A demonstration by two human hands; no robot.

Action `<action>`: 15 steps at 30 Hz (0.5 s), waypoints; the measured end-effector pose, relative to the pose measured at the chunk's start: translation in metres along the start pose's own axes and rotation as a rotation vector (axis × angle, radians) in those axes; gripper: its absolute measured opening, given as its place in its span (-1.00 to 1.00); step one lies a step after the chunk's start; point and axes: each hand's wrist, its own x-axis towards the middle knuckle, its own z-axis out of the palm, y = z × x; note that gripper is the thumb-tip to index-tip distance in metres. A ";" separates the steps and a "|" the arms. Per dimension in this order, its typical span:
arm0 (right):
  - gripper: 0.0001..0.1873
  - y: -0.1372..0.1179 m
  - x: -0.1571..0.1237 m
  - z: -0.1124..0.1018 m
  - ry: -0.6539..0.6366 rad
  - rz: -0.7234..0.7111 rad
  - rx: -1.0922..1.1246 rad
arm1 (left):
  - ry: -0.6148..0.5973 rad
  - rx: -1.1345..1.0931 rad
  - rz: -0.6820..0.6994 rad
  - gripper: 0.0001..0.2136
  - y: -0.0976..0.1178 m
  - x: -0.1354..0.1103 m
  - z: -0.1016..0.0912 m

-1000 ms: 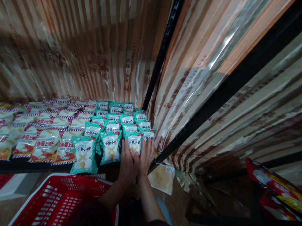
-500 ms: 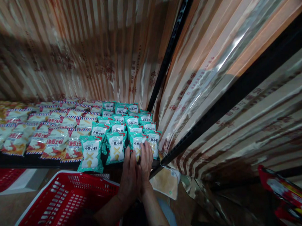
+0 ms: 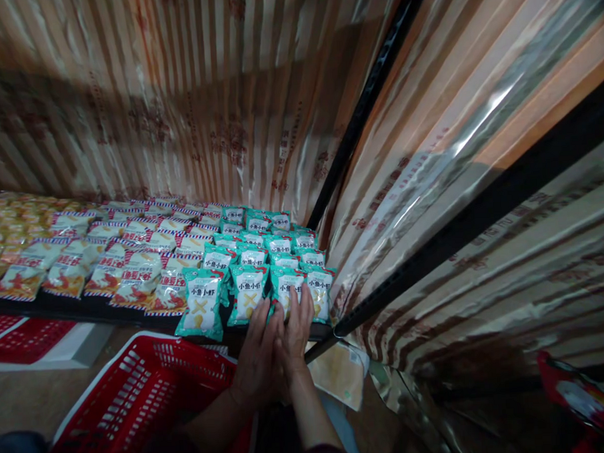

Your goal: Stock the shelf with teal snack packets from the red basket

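Observation:
Rows of teal snack bags (image 3: 248, 297) lie on a low black shelf (image 3: 110, 313), beside rows of red-and-white snack bags (image 3: 134, 277). My left hand (image 3: 258, 362) and my right hand (image 3: 294, 334) lie side by side at the shelf's front edge, fingers stretched out flat. Both sets of fingertips rest on the lower end of one front-row teal bag (image 3: 286, 284). Neither hand grips anything.
A red plastic basket (image 3: 139, 400) stands on the floor below the shelf, left of my arms. Striped foil sheets (image 3: 216, 97) hang behind and to the right, crossed by black shelf posts (image 3: 371, 96). A pale bag (image 3: 341, 375) lies on the floor. Red packets (image 3: 584, 401) show at bottom right.
My hands have shifted slightly left along the front row, from the gap near the rightmost bags onto the third teal bag. The view has drifted right and downward.

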 end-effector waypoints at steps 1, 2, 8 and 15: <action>-0.45 -0.001 0.000 0.000 0.006 -0.001 -0.008 | 0.044 0.034 -0.004 -0.49 -0.002 -0.001 -0.003; -0.45 -0.002 0.000 0.001 0.016 -0.003 -0.018 | 0.086 0.067 -0.025 -0.49 -0.004 -0.002 -0.006; -0.43 -0.003 -0.001 0.002 0.030 -0.003 -0.067 | 0.137 0.196 -0.122 -0.42 -0.023 -0.011 -0.005; -0.42 -0.004 -0.001 0.002 0.028 -0.019 -0.078 | 0.086 0.198 -0.080 -0.34 -0.030 -0.011 0.001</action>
